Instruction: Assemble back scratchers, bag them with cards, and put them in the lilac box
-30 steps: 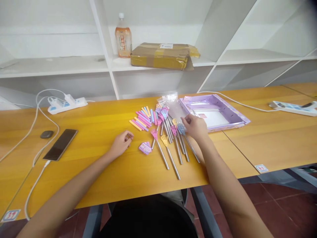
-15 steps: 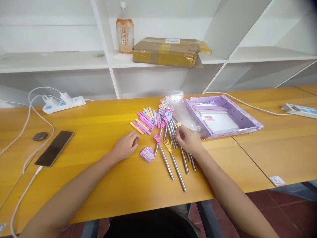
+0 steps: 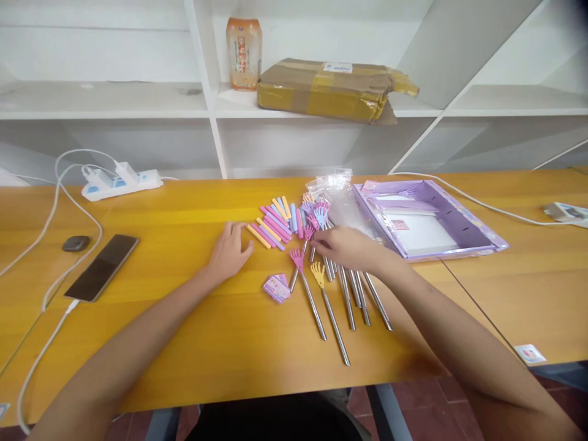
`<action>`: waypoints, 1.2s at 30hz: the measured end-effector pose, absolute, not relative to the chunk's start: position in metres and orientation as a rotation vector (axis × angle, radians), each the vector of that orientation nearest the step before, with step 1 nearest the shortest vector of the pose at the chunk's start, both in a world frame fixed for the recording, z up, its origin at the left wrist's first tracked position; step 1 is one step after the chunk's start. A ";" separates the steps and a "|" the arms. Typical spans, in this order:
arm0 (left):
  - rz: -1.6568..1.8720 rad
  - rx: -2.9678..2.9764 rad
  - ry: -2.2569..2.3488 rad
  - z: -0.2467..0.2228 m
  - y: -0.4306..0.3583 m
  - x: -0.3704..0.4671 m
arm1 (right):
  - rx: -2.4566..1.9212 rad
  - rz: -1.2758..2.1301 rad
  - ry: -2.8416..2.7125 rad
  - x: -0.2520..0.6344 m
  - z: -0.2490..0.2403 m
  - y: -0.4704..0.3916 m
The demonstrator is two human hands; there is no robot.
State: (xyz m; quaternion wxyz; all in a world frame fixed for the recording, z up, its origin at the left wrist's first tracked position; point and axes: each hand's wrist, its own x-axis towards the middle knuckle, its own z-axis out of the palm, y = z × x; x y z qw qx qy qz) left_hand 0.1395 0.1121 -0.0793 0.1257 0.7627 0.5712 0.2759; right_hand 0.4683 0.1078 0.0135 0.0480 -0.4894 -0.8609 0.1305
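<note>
My left hand (image 3: 229,251) is open on the table, thumb and index finger apart, beside the left end of a pile of pastel sticks (image 3: 275,226) in pink, yellow, purple and blue. My right hand (image 3: 349,245) reaches over a heap of back scratchers with metal handles (image 3: 358,297) and coloured claw heads. Its fingertips are drawn together near a small pink claw head (image 3: 308,233); what they pinch is hidden. In front lie a pink back scratcher (image 3: 297,260) and a yellow back scratcher (image 3: 318,273). Small purple printed cards (image 3: 276,288) lie left of them.
Behind the heap is a clear plastic bag (image 3: 342,199), with an open purple box (image 3: 459,252) to its right. A phone (image 3: 103,266), a cable and a power strip (image 3: 122,185) are at left. A taped carton (image 3: 326,92) and a bottle (image 3: 244,55) stand on the shelf.
My left hand has opened from a curled pose and moved up beside the sticks. My right hand has shifted left over the heap, and several metal handles now lie fanned further right. The view has moved slightly.
</note>
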 end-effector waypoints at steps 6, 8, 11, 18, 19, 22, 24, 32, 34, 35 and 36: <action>0.839 2.294 1.605 -0.085 0.133 0.137 | -1.513 0.369 -2.435 0.490 0.041 0.130; 0.784 2.339 1.566 -0.087 0.133 0.136 | -1.508 0.398 -2.461 0.498 0.043 0.129; 0.721 2.381 1.551 -0.088 0.129 0.135 | -1.551 0.532 -2.648 0.498 0.040 0.122; 0.674 2.389 1.629 -0.088 0.131 0.144 | -1.568 0.399 -2.947 0.472 0.012 0.100; 0.681 2.382 1.651 -0.088 0.131 0.147 | -1.574 0.339 -2.956 0.470 0.008 0.100; 0.694 2.383 1.700 -0.088 0.131 0.155 | -1.581 0.299 -2.965 0.467 0.000 0.103; 0.687 2.398 1.694 -0.087 0.130 0.157 | -1.592 0.347 -2.945 0.466 -0.001 0.106; 0.613 2.475 1.771 -0.083 0.124 0.156 | -1.528 0.865 -2.879 0.480 0.026 0.115; 0.594 2.474 1.804 -0.083 0.123 0.157 | -1.542 1.019 -2.853 0.487 0.041 0.115; 0.586 2.469 1.817 -0.082 0.123 0.158 | -1.575 1.072 -2.815 0.490 0.049 0.114; 0.582 2.463 1.825 -0.082 0.123 0.158 | -1.636 1.109 -2.757 0.493 0.058 0.113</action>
